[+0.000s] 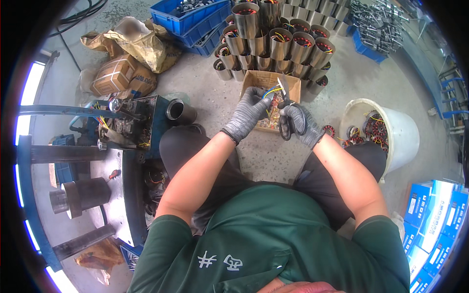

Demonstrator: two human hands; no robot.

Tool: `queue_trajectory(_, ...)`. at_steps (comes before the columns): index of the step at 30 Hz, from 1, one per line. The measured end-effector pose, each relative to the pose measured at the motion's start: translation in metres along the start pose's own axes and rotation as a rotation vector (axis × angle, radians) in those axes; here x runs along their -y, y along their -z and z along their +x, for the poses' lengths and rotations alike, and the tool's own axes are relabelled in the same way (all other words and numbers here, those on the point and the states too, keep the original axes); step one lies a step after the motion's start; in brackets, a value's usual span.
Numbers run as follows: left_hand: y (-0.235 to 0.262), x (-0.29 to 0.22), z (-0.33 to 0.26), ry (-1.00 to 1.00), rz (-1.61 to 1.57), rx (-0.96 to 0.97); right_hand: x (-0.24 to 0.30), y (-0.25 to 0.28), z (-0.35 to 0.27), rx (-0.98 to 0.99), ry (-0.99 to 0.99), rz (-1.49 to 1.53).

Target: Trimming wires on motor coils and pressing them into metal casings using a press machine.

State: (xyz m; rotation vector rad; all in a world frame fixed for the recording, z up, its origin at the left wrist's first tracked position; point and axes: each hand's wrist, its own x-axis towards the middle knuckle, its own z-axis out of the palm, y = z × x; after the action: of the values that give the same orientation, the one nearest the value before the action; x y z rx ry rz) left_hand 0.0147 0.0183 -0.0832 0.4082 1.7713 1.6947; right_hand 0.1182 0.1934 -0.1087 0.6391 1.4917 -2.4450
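Note:
My left hand, in a grey knit glove, pinches a bundle of coloured wires (yellow and blue show) above an open cardboard box on the floor. My right hand, also gloved, grips black-handled scissors whose blades point up beside the wires. The box holds small bits of wire and parts. I sit with both knees apart, forearms stretched forward.
Stacked steel motor stators stand behind the box. A white bucket with wound cores is at right. A blue crate, paper sacks, a blue press machine and blue cartons surround me.

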Motion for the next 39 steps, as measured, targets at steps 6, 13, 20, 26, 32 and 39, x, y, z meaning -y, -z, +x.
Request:
queue_trajectory(6,0.009,0.007,0.01,0.064,-0.196,-0.134,-0.005,-0.008,-0.014,0.02,-0.115,-0.008)
queue_trajectory(13,0.014,0.017,0.015,0.052,-0.246,-0.173,-0.01,-0.011,-0.016,-0.108,-0.301,0.146)
queue_trajectory(20,0.02,0.024,0.025,-0.007,-0.258,-0.188,-0.038,-0.001,-0.004,-0.233,0.333,-0.313)
queue_trajectory(26,0.019,0.028,0.024,-0.007,-0.128,-0.201,-0.066,0.009,0.011,-0.208,0.425,-1.093)
queue_trajectory(32,0.009,0.011,0.008,-0.058,0.03,-0.159,-0.034,-0.014,0.003,-0.078,0.241,-0.599)
queue_trajectory(39,0.001,0.014,0.011,-0.063,0.084,-0.057,0.001,-0.015,-0.006,-0.066,-0.075,-0.042)
